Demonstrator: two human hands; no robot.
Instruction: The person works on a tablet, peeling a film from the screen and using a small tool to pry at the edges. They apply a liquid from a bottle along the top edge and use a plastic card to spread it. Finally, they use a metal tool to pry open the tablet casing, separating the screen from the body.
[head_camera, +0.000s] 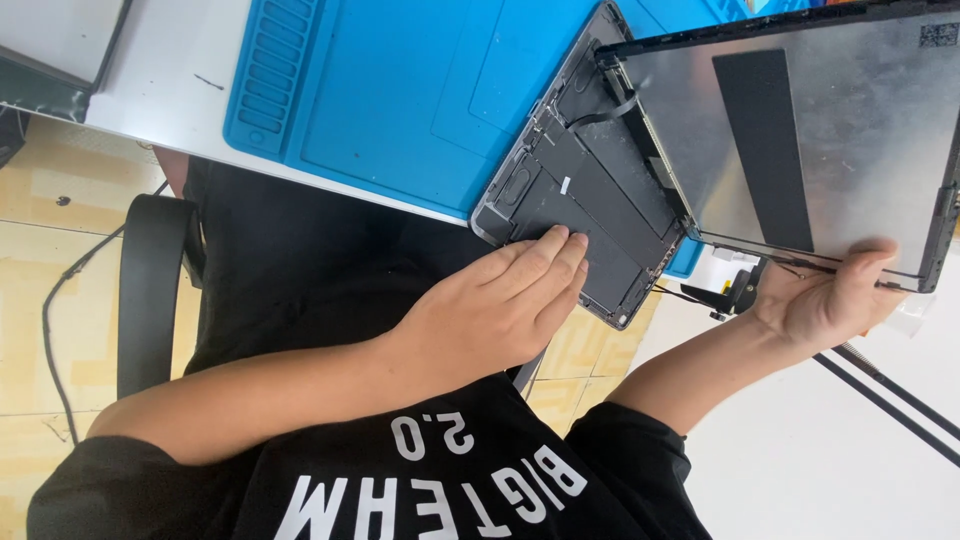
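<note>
You had the tablet's display panel (800, 140) already lifted: right hand (830, 300) gripped its near edge, left hand (500, 300) lay flat, fingers extended, on the open tablet body (590, 200); ribbon cables remained attached.

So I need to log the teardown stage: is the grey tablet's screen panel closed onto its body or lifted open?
Open. The screen panel is swung off the grey tablet body, exposing its dark internals.

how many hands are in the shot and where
2. One hand lies fingers-down on the opened tablet body, at its dark inner panel. The other hand grips the lower edge of the lifted screen panel.
</note>
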